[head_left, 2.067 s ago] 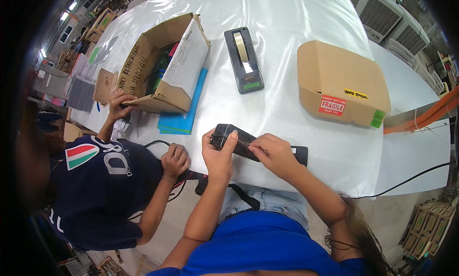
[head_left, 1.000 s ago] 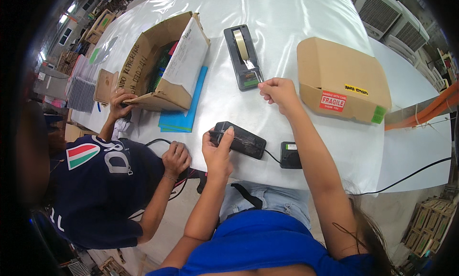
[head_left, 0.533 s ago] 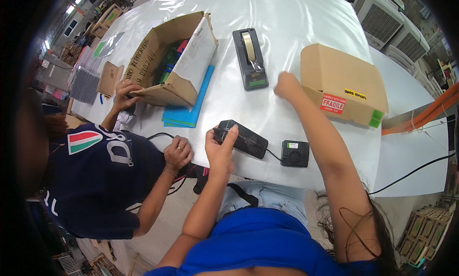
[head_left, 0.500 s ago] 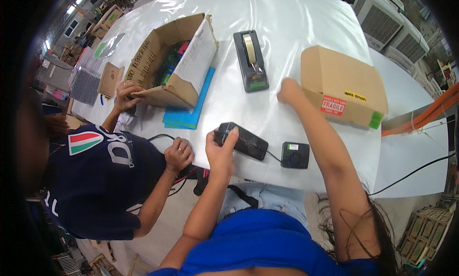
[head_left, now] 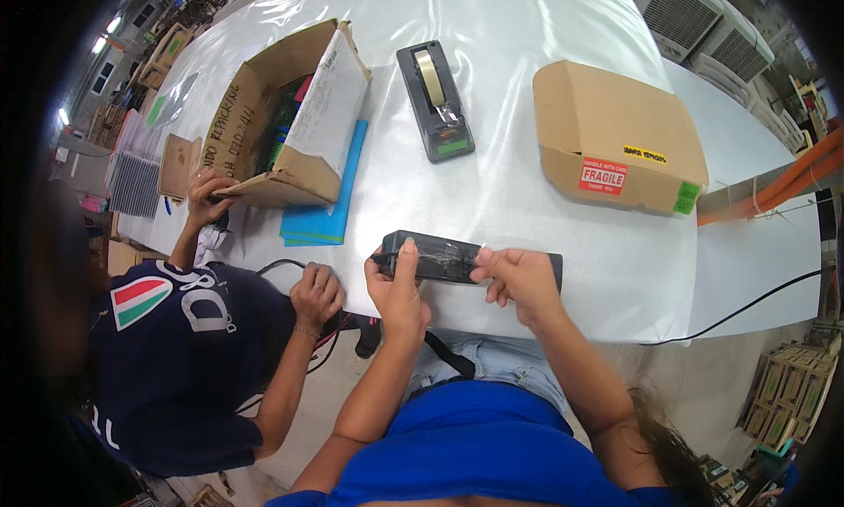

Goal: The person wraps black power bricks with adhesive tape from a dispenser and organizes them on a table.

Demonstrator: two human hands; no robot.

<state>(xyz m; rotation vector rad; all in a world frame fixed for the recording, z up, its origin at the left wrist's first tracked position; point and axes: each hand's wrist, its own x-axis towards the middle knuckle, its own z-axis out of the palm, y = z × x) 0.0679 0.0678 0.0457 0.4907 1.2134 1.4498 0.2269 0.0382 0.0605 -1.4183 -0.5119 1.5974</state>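
My left hand (head_left: 400,287) grips the left end of a long black speaker (head_left: 431,259), thumb on top, over the table's near edge. A shiny clear film lies along its upper face. At the right end my right hand (head_left: 519,283) is closed in a pinch, fingertips against the speaker, on what looks like a piece of clear tape (head_left: 483,245). Behind that hand a second, smaller black speaker (head_left: 555,268) is mostly hidden. Farther off stands a black tape dispenser (head_left: 437,103) with a pale roll.
At the left, an open cardboard box (head_left: 325,112) with colourful contents stands by blue folders (head_left: 316,226). A co-worker's hand (head_left: 209,195) touches that box; their other hand (head_left: 316,296) rests at the table edge. A closed brown carton (head_left: 615,120) with a red label lies right.
My right hand has come from beside the tape dispenser to the long speaker's right end. The speaker has turned more level and now lies close to the small one.
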